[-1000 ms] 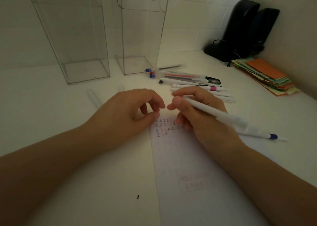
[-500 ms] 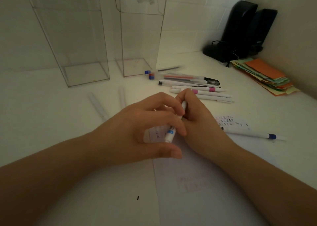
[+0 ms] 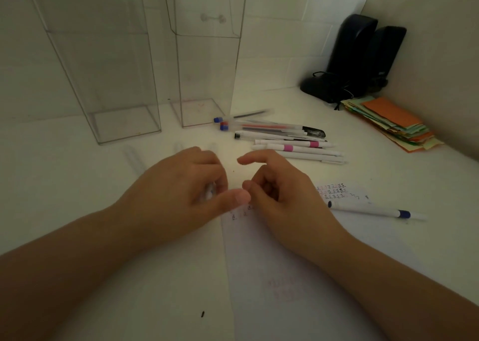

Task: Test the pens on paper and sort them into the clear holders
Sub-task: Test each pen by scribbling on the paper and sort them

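White desk and tiled wall filled my view, dim under the light. My left hand (image 3: pixel 181 185) had its fingers curled round a white pen (image 3: pixel 209 193), only a blurred sliver of it showing under the palm, thumb stretched toward my right hand (image 3: pixel 280 193). That hand held nothing, its fingers loosely curled and the forefinger crooked forward, resting on the paper (image 3: pixel 272 263) with its rows of test scribbles. At three o'clock of it lay a blue-banded pen (image 3: pixel 375 210) on the sheet. At one o'clock a cluster of pens (image 3: pixel 282 138) lay together. Two clear holders, one at eleven (image 3: pixel 103 81) and one at twelve (image 3: pixel 207 81), stood upright. Far at two o'clock sat coloured paper slips (image 3: pixel 394 123) beside black speakers (image 3: pixel 357 55).
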{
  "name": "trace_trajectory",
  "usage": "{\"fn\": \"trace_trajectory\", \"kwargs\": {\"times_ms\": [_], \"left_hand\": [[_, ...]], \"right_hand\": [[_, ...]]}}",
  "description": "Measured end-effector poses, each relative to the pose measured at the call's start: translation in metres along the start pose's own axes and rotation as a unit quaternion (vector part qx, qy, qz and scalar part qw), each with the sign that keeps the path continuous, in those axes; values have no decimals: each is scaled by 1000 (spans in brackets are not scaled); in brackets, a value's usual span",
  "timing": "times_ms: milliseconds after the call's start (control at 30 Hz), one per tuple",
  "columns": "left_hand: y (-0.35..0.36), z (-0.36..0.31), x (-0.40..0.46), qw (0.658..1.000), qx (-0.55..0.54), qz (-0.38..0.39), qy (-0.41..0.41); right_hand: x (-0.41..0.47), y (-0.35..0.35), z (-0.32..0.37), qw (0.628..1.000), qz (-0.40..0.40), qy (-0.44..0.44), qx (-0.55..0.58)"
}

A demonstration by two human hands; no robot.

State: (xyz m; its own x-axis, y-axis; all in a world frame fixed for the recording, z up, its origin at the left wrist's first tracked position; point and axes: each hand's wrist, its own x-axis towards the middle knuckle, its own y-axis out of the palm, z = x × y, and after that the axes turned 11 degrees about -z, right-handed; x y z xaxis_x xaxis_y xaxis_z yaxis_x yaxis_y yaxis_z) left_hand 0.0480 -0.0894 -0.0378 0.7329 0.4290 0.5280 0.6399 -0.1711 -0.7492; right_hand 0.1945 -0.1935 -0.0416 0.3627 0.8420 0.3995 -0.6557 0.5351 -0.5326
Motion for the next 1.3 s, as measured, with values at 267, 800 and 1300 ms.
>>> {"fn": "trace_trajectory", "kwargs": {"times_ms": [267, 800, 1300], "left_hand": [[0, 5, 2, 987, 137, -67, -49], [10, 8, -1, 998, -35, 28, 38], [2, -4, -2, 990, -61, 50, 113]], "right_hand": [[6, -17, -7, 934, -43, -40, -352], [20, -27, -33, 905, -42, -122, -405], [16, -20, 2, 855, 17, 276, 439]]}}
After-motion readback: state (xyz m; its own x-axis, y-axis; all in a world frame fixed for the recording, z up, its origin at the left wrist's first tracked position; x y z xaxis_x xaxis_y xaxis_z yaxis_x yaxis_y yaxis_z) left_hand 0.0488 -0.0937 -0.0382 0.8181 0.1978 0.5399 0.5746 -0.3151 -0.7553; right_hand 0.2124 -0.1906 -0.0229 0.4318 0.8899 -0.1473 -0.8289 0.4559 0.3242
